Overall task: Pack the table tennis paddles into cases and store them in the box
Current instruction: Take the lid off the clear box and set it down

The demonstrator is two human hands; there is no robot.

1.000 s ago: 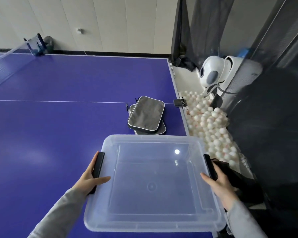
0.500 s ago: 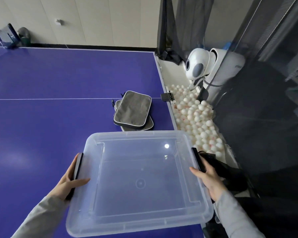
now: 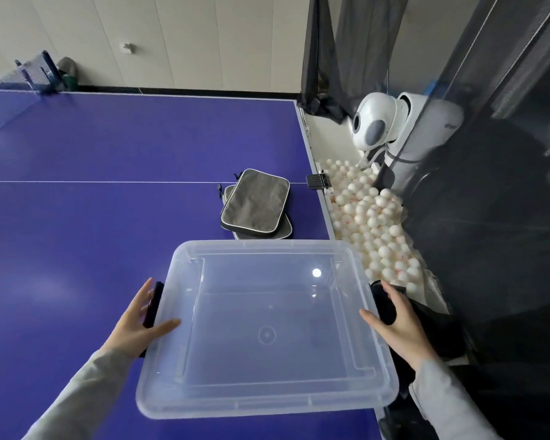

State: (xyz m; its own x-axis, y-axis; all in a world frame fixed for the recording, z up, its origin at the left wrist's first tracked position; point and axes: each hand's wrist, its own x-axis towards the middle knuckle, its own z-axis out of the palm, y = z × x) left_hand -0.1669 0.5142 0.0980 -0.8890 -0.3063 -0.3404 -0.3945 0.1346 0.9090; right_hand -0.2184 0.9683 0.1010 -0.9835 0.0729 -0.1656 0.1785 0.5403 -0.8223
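Note:
A clear plastic box (image 3: 261, 249) with its lid on sits at the near right corner of the purple table (image 3: 92, 233). My left hand (image 3: 134, 325) lies against the black left latch (image 3: 153, 308), fingers straight and thumb on the lid's edge. My right hand (image 3: 400, 325) touches the black right latch (image 3: 382, 301) the same way. Beyond the box, a zipped grey paddle case (image 3: 256, 201) lies on top of a second grey case (image 3: 280, 231). No loose paddle is in view.
Off the table's right edge, a trough holds several white balls (image 3: 375, 223) below a white ball machine (image 3: 375, 128) and black netting. A black clamp (image 3: 318, 181) sits on that edge. The net post (image 3: 35, 71) is at the far left.
Both hands stay at the box's side latches, and their fingers now lie straighter than before. The left latch has swung outward from the box. The cases have not moved.

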